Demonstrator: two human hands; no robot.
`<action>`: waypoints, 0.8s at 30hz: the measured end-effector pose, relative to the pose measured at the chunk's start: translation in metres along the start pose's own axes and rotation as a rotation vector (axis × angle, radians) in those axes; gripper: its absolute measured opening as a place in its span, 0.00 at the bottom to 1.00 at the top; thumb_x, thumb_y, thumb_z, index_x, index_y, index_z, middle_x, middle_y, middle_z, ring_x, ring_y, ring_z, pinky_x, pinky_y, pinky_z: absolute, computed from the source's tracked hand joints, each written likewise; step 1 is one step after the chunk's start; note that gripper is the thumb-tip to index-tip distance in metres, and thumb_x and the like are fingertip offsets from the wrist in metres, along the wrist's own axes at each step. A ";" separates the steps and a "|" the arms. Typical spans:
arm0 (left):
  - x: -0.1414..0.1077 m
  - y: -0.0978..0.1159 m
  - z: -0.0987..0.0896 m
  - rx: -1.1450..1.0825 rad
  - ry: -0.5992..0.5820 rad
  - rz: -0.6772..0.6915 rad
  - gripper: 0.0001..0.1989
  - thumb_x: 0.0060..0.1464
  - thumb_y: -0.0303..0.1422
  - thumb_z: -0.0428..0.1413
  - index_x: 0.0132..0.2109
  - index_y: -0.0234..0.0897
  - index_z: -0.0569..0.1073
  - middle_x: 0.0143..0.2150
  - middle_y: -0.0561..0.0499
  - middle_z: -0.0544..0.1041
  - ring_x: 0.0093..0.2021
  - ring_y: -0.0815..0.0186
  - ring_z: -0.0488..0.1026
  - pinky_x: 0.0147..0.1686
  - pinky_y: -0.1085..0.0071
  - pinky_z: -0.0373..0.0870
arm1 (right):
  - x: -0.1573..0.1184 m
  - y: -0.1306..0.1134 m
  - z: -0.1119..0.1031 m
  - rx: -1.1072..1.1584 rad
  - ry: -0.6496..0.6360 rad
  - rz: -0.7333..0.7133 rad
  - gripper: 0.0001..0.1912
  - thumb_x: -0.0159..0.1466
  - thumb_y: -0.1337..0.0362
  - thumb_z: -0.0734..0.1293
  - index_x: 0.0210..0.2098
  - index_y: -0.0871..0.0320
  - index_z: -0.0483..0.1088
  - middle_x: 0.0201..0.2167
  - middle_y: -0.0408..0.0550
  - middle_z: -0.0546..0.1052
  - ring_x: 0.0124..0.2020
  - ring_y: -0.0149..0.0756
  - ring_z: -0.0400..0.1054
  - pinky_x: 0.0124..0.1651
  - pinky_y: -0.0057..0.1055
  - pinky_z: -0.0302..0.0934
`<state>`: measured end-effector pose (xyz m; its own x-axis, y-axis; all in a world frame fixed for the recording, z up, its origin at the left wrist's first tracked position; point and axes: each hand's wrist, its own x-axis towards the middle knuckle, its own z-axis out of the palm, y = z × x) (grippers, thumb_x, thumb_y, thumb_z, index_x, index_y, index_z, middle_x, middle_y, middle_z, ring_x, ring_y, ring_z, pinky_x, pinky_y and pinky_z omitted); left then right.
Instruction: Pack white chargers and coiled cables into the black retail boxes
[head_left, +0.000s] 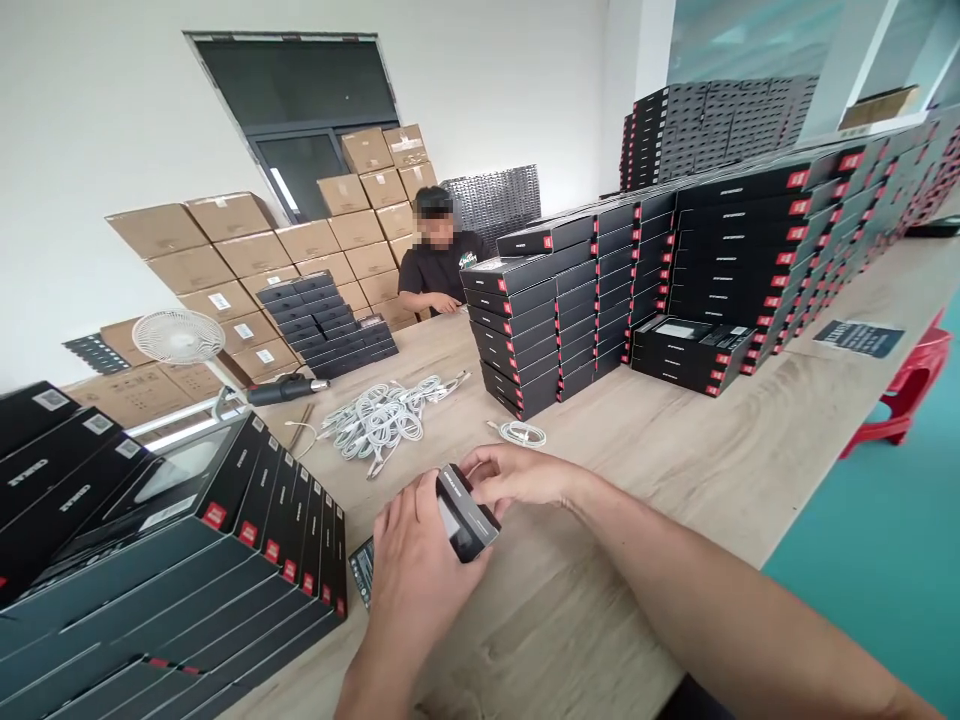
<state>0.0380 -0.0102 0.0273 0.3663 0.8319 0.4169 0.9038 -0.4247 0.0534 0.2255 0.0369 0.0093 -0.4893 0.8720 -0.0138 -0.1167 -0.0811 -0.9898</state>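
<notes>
A small black box (pixel 471 520) with a pale window is tilted above the wooden table, near its front edge. My left hand (pixel 420 550) wraps round the box from the left, its thumb along the lower end. My right hand (pixel 510 475) is at the box's upper right side, fingers curled against its edge; the fingertips are partly hidden. Under my left hand lies a dark printed piece (pixel 361 572), mostly covered. Beyond the box lie a heap of white cables (pixel 382 420) and, to its right, one coiled cable (pixel 521 433).
Stacked black boxes (pixel 277 530) stand at left, with more stacks (pixel 525 330) across the table (pixel 622 440). A heat gun (pixel 285 389) and white fan (pixel 178 337) are at back left. A person (pixel 439 255) sits opposite. A red stool (pixel 904 395) stands right.
</notes>
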 end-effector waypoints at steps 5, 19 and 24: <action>-0.005 0.001 -0.004 0.046 -0.037 0.014 0.37 0.44 0.38 0.63 0.60 0.35 0.61 0.54 0.39 0.74 0.54 0.48 0.70 0.54 0.54 0.61 | 0.005 0.005 0.017 -0.055 0.109 -0.003 0.16 0.46 0.71 0.67 0.36 0.58 0.68 0.29 0.38 0.74 0.28 0.30 0.69 0.28 0.24 0.64; -0.024 0.006 -0.012 0.267 0.030 -0.148 0.40 0.44 0.36 0.64 0.63 0.29 0.61 0.57 0.36 0.70 0.55 0.46 0.66 0.52 0.53 0.62 | 0.006 0.011 0.028 -0.743 0.197 -0.473 0.10 0.60 0.72 0.62 0.29 0.55 0.74 0.54 0.49 0.72 0.64 0.45 0.56 0.66 0.46 0.47; -0.041 0.006 -0.012 0.337 0.106 -0.117 0.34 0.50 0.34 0.59 0.63 0.30 0.61 0.54 0.37 0.71 0.52 0.47 0.67 0.53 0.52 0.61 | 0.004 0.012 0.045 -0.419 -0.022 -0.141 0.12 0.62 0.58 0.66 0.26 0.58 0.71 0.42 0.45 0.74 0.50 0.41 0.66 0.54 0.35 0.60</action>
<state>0.0263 -0.0510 0.0215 0.2475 0.8185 0.5184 0.9668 -0.1731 -0.1882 0.1833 0.0183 0.0035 -0.5126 0.8495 0.1244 0.1747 0.2451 -0.9536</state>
